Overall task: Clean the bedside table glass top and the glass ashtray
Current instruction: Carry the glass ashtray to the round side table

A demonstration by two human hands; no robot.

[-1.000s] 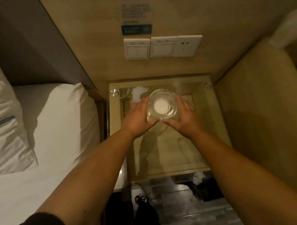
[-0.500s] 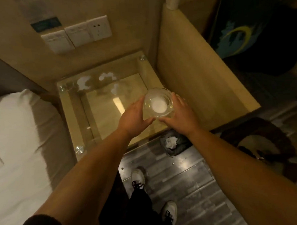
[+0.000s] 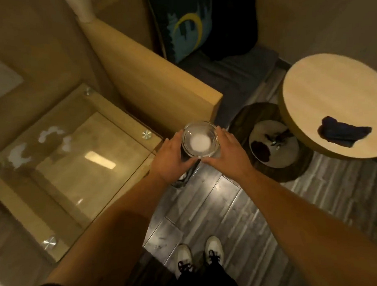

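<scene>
I hold the round glass ashtray (image 3: 200,140) between both hands, with something white in its bottom. My left hand (image 3: 172,158) grips its left side and my right hand (image 3: 225,154) its right side. The ashtray hangs in the air past the right corner of the bedside table, above a dark bin (image 3: 185,175) on the floor that my hands mostly hide. The table's glass top (image 3: 77,168) lies to the left, with white smears near its far-left part and round metal studs at its corners.
A wooden partition (image 3: 160,84) stands behind the ashtray. A round wooden table (image 3: 331,99) with a dark blue cloth (image 3: 343,133) is at the right, over a round mat. Grey plank floor and my two shoes (image 3: 198,258) are below. A wall socket (image 3: 1,78) is at far left.
My view and both hands have swung right: the ashtray went from above the glass top to beyond its right corner, over the floor. The bed has left the view and the round table has come in.
</scene>
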